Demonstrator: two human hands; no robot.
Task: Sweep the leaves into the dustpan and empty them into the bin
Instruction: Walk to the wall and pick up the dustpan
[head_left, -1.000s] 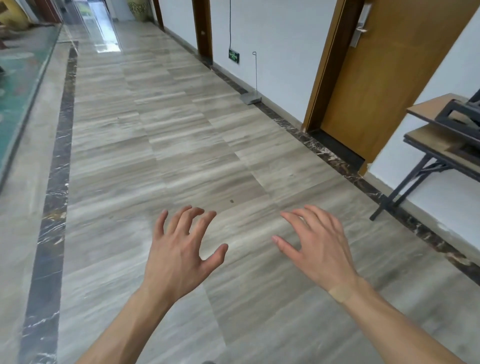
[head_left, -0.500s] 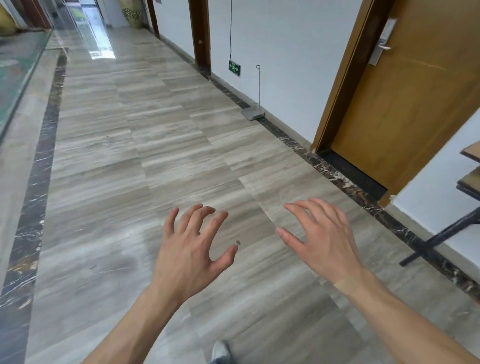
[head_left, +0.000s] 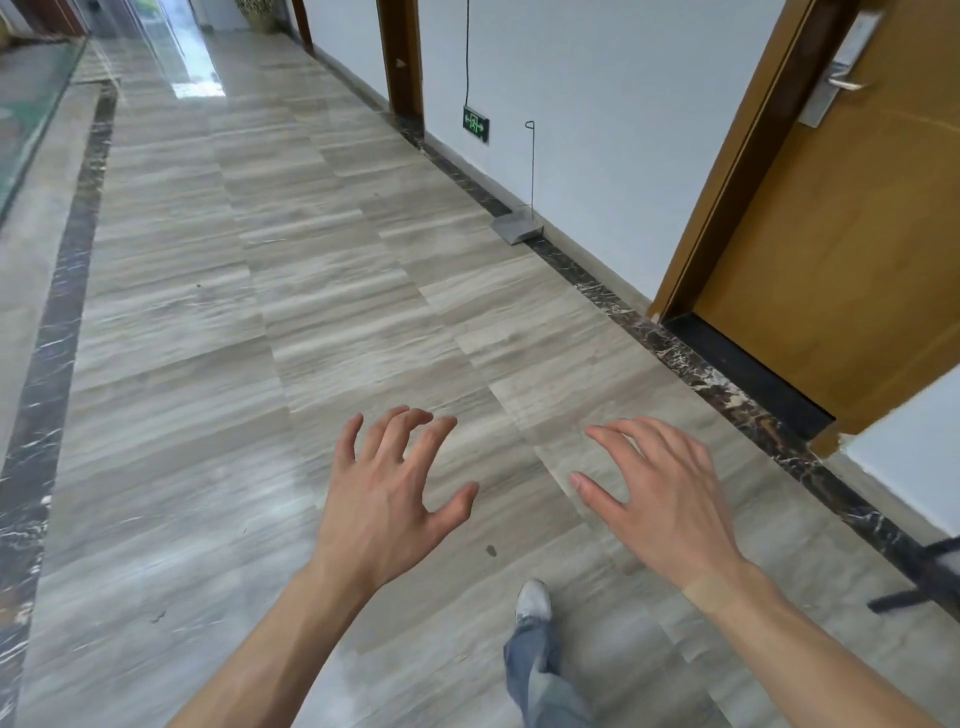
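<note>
Looking down a long hallway here, both bare hands are held out in front with nothing in them. The left hand (head_left: 382, 512) has its fingers spread and slightly hooked, thumb stuck out to the side. The right hand (head_left: 662, 506) is flatter, fingers loosely fanned, with a tan plaster strip (head_left: 714, 595) across the wrist just behind it. Neither touches anything; both hang over the grey streaked stone floor (head_left: 260, 338).

Below and between the two hands there's a white sneaker (head_left: 534, 603) on a leg in blue jeans (head_left: 540, 680), and a small dark speck (head_left: 491, 551) on the floor just ahead of the shoe. Can't tell if that speck is a leaf.

Well ahead of the right hand, against the white wall (head_left: 597, 130), sits a flat grey metal dustpan with a thin upright wire handle (head_left: 517, 227). It's just beside the dark marble border strip (head_left: 675, 348). Further up the wall is a small green exit sign (head_left: 476, 123). Off to the right of the right hand stands a brown wooden door with a silver lever handle (head_left: 831, 260).
</note>
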